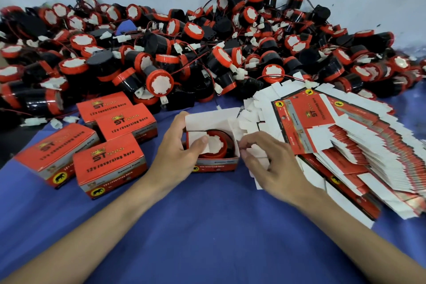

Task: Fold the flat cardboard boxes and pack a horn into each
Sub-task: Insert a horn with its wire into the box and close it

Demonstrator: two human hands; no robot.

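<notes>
An open red and white cardboard box (215, 165) stands on the blue cloth in the middle, with a red and black horn (219, 143) inside it. My left hand (177, 147) grips the box's left side, and its thumb presses the left side flap down over the horn. My right hand (269, 161) is at the box's right edge, its fingers curled and pinching the white right flap. The back lid flap (207, 120) stands upright.
Several closed boxes (110, 163) lie to the left. A fanned stack of flat boxes (334, 145) fills the right. A big heap of loose horns (184, 53) with red wires runs along the back, against the pale wall.
</notes>
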